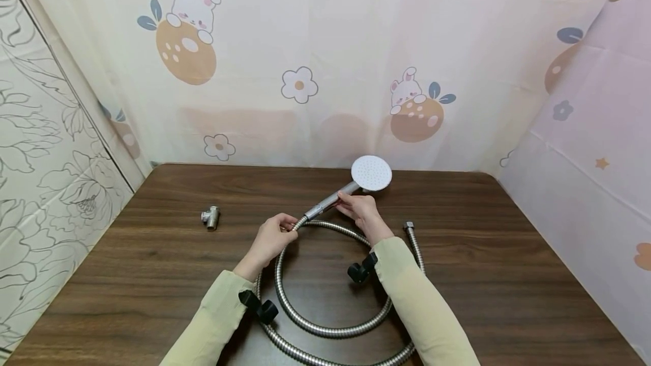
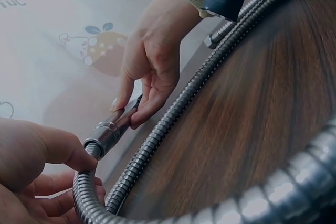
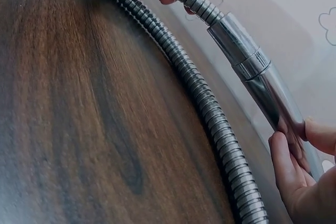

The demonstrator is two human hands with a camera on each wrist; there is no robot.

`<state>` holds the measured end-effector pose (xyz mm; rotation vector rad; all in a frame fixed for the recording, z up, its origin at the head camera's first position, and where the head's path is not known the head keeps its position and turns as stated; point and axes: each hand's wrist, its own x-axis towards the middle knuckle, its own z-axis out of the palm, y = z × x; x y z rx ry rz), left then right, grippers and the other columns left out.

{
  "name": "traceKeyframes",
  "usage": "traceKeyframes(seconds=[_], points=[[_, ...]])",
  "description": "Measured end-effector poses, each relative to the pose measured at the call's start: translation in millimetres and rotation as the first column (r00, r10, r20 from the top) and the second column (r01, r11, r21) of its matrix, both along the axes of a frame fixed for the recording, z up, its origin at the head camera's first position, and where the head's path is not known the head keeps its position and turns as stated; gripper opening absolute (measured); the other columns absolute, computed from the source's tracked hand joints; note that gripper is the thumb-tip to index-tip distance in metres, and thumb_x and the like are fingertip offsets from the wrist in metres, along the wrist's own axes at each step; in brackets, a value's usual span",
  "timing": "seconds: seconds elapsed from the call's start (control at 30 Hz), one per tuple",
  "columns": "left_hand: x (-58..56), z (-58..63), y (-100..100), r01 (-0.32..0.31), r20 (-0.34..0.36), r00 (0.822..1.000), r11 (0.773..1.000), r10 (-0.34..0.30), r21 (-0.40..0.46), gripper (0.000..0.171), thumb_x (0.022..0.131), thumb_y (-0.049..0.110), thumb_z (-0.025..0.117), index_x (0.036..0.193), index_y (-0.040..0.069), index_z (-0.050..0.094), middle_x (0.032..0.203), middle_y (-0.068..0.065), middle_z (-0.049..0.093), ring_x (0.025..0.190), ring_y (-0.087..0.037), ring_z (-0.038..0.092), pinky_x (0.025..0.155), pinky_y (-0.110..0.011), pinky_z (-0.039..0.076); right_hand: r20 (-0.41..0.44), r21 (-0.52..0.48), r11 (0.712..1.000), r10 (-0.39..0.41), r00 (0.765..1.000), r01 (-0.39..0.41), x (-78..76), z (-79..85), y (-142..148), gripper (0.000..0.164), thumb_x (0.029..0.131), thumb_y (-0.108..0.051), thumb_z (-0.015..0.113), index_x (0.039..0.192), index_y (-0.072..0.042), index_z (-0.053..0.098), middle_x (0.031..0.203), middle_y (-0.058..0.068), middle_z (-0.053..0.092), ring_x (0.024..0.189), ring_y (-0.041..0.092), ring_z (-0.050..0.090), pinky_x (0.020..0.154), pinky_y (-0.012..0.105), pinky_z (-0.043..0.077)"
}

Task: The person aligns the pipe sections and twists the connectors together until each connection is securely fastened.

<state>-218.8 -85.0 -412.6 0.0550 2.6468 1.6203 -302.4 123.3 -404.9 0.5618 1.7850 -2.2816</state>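
A shower head [image 1: 372, 173] with a round white face and chrome handle [image 3: 268, 93] tilts up to the right over the back of the table. My right hand [image 1: 360, 212] grips the handle between thumb and fingers. Just below the handle's lower end, my left hand [image 1: 272, 240] pinches the ribbed metal shower hose [image 2: 86, 192] between thumb and fingers. The hose meets the handle at a chrome collar [image 2: 102, 136]. From there it loops in wide coils on the table under both forearms, and its free end has a metal nut [image 1: 409, 225] to the right.
A small chrome valve fitting [image 1: 211, 218] lies on the brown wooden table [image 1: 152, 275] at the left. Printed curtains [image 1: 254, 33] hang behind the table and along its sides. Black wrist cameras [image 1: 362, 268] are strapped to both sleeves, close above the hose coils.
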Motion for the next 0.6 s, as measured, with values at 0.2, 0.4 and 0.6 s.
traceKeyframes(seconds=[0.2, 0.4, 0.6], points=[[-2.9, 0.6, -2.5, -0.014, -0.066, 0.998, 0.995, 0.007, -0.098, 0.021, 0.075, 0.008, 0.063, 0.095, 0.008, 0.065, 0.082, -0.002, 0.060, 0.071, -0.013, 0.053, 0.063, -0.025, 0.042, 0.041, 0.006, 1.000, -0.024, 0.999, 0.024, -4.1, -1.7, 1.5, 0.044, 0.083, -0.004, 0.064, 0.121, 0.007, 0.045, 0.103, 0.016, 0.057, 0.070, 0.013, 0.064, 0.076, 0.025, 0.051], [-4.6, 0.1, -2.9, -0.033, -0.126, 0.992, 0.988, 0.014, -0.150, 0.019, 0.075, 0.010, 0.065, 0.093, 0.008, 0.067, 0.079, -0.001, 0.063, 0.071, -0.011, 0.056, 0.067, -0.027, 0.044, 0.066, 0.001, 1.000, -0.024, 0.998, 0.024, -4.8, -3.0, 2.3, 0.048, 0.082, -0.005, 0.065, 0.123, 0.005, 0.042, 0.103, 0.015, 0.057, 0.071, 0.014, 0.065, 0.077, 0.026, 0.051], [-4.7, 2.1, -3.9, -0.049, -0.152, 0.988, 0.986, 0.024, -0.162, 0.019, 0.073, 0.010, 0.064, 0.091, 0.007, 0.069, 0.077, 0.000, 0.064, 0.069, -0.010, 0.056, 0.067, -0.027, 0.044, 0.070, -0.009, 1.000, -0.022, 0.997, 0.023, -4.2, -3.8, 2.5, 0.048, 0.082, -0.005, 0.065, 0.123, 0.005, 0.042, 0.103, 0.016, 0.058, 0.075, 0.017, 0.066, 0.080, 0.028, 0.051]])
